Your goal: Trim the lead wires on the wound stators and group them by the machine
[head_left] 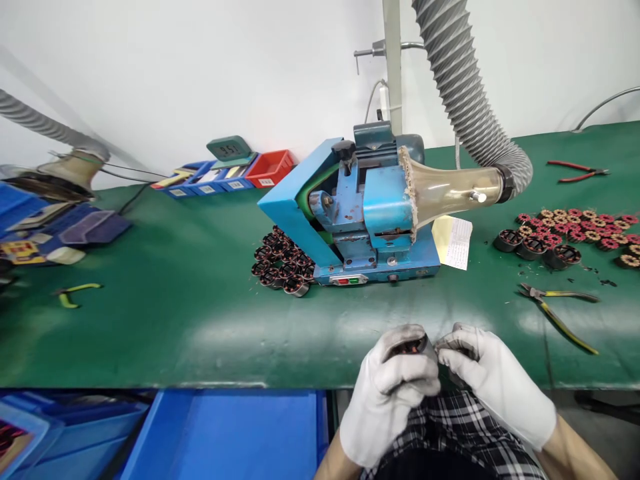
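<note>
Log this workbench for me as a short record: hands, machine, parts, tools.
Left hand: white-gloved, holding a round part
Right hand: white-gloved, at the part's side; grip unclear
Machine: blue, with clear funnel and gray hose
Left of machine: cluster of dark round pieces
Right of machine: red and tan rings, dark cylinders
Tools at right: red-handled pliers, yellow-handled cutters
Surface: green bench

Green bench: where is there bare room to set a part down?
The bench's widest free patch lies between the left pliers and the dark parts beside the machine. A narrower strip separates machine and left hand. Crowded: the right end, with coils and cutters.
</note>
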Demonstrator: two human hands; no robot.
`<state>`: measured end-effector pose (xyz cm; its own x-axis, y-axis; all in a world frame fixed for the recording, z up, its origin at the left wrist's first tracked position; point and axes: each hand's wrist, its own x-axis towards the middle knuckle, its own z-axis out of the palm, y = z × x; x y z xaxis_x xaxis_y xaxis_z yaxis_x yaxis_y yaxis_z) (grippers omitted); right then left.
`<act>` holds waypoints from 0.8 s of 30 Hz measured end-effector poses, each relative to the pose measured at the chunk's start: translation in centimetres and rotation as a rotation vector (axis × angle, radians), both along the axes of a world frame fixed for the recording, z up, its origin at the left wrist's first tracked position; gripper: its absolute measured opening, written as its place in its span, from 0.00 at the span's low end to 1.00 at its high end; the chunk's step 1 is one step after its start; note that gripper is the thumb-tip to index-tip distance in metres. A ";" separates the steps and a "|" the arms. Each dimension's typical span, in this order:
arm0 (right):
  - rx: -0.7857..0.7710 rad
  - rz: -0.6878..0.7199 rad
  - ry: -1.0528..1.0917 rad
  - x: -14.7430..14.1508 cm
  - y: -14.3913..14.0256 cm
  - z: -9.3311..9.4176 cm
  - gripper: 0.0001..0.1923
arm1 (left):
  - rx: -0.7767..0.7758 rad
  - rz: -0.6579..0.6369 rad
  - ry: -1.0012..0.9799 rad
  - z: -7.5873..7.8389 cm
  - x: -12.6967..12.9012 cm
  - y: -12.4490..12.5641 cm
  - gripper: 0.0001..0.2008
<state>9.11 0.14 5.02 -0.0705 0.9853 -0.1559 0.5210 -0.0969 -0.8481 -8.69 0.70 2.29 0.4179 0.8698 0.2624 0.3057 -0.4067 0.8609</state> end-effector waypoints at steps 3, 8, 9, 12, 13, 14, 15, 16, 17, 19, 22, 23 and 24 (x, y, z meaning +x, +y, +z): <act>-0.071 0.019 0.065 0.0 0.1 -0.1 0.12 | 0.077 0.046 0.044 -0.4 -0.3 0.2 0.26; -0.002 0.005 -0.061 -0.3 -0.1 -1.3 0.12 | -0.143 -0.148 -0.007 -0.7 -0.5 0.7 0.14; 0.043 -0.010 -0.105 -0.4 -0.1 -1.7 0.12 | -0.172 -0.184 -0.029 -0.9 -0.5 0.7 0.10; 0.046 -0.035 -0.114 -0.7 0.3 -2.6 0.12 | -0.125 -0.128 -0.001 -2.0 -0.3 0.4 0.12; -0.013 -0.008 -0.081 -0.7 0.6 -2.9 0.12 | -0.083 -0.084 0.046 -2.6 -0.2 0.3 0.17; -0.079 0.035 -0.051 -0.8 0.9 -3.0 0.13 | -0.042 -0.041 0.104 -3.2 -0.1 0.3 0.21; -0.143 0.090 -0.030 -0.8 1.3 -3.2 0.14 | -0.009 -0.007 0.162 -3.7 0.0 0.4 0.24; -0.188 0.148 -0.024 -0.8 1.7 -3.3 0.15 | 0.011 0.017 0.209 -4.2 0.1 0.6 0.25; -0.207 0.198 -0.037 -0.7 2.1 -3.4 0.16 | 0.017 0.023 0.244 -4.5 0.1 0.8 0.24; -0.176 0.263 -0.089 -0.4 2.8 -3.4 0.15 | 0.005 0.016 0.287 -4.8 0.1 1.5 0.21; -0.076 0.353 -0.169 0.4 3.9 -3.3 0.11 | -0.007 0.000 0.311 -4.7 -0.1 2.3 0.24; -0.044 0.393 -0.193 0.7 4.2 -3.3 0.11 | -0.008 -0.004 0.313 -4.6 -0.1 2.4 0.25; -0.016 0.443 -0.223 0.9 4.5 -3.2 0.11 | -0.007 -0.006 0.314 -4.5 -0.1 2.5 0.25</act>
<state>10.06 4.63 1.86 -0.4448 0.8657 -0.2297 0.6837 0.1626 -0.7114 -8.84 3.23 -2.17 0.4824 0.8686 0.1133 0.5550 -0.4031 0.7276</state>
